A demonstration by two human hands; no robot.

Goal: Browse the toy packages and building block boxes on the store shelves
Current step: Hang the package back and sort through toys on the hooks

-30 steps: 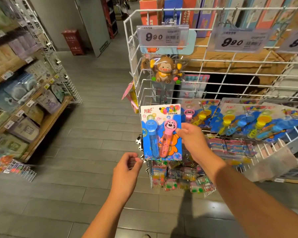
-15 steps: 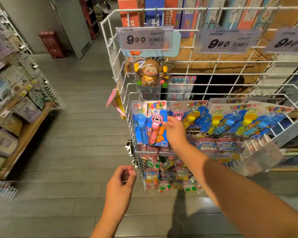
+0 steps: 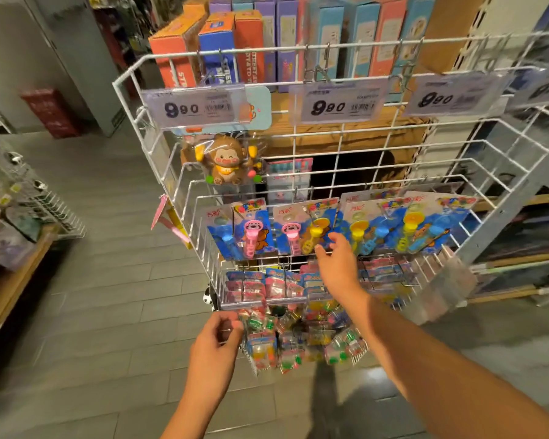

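A bubble-wand package with a blue and a pink wand hangs at the left end of a row of like packages in the white wire rack. My right hand hovers just in front of that row, fingers relaxed and holding nothing. Lower down, my left hand has loosely curled fingers beside the hanging small toy packets and grips nothing. A brown monkey toy hangs above the row. Building block boxes stand upright on the shelf behind the rack.
Price tags reading 9.90 hang along the rack's top rail. A wooden shelf with packaged goods runs along the left of the aisle. A red box stands by the far wall. Grey floor tiles lie between.
My right hand carried the blue-and-pink bubble-wand package back to the rack, hung it at the left end and let go. The view moved closer to the rack.
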